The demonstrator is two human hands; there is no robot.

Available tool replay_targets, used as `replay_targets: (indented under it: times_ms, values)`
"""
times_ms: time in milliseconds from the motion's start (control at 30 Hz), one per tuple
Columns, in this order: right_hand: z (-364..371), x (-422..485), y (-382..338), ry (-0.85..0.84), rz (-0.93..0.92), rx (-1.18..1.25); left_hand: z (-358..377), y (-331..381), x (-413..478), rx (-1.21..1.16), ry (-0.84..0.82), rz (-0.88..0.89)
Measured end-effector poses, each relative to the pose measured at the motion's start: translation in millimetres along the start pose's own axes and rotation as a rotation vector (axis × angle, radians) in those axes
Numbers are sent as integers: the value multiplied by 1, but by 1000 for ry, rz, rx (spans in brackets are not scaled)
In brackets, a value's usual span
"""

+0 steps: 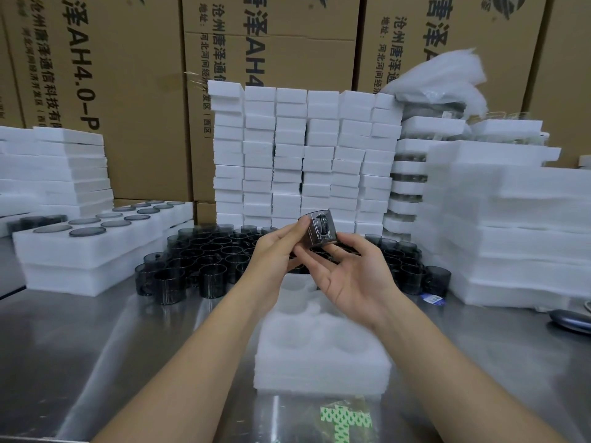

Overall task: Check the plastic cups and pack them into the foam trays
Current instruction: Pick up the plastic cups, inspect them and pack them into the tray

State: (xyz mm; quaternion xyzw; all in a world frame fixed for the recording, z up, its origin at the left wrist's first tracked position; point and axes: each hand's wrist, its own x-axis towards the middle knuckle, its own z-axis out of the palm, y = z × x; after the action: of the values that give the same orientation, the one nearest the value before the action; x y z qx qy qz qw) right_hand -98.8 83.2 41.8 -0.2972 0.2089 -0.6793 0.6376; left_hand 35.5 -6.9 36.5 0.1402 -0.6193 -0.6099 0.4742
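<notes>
A dark see-through plastic cup (319, 227) is held up above the table between both hands. My left hand (275, 251) pinches its left side with thumb and fingers. My right hand (348, 276), palm up, supports the cup from below and right with curled fingers. Below the hands lies a white foam tray (319, 356) with round pockets that look empty. Behind the hands stands a crowd of several dark cups (204, 257) on the steel table.
A filled foam tray (92, 241) sits on another tray at the left. Tall stacks of white foam pieces (303, 155) rise behind the cups, more foam stacks (511, 235) at the right. Cardboard boxes (128, 75) form the back wall. A clear bag with green print (345, 420) lies at the near edge.
</notes>
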Motion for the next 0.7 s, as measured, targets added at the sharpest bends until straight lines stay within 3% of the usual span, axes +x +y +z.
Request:
replay_targets:
  times_ms: [200, 300, 567, 700]
  values:
    - [0, 4, 4, 122, -158, -135, 2, 3, 2, -81, 64, -91]
    - [-1, 6, 7, 115, -206, -225, 0, 2, 0, -47, 22, -41]
    - [1, 2, 2, 63, 62, -98, 2, 5, -2, -43, 65, -15]
    - [-1, 3, 0, 62, 94, -69, 2, 3, 0, -64, 81, -26]
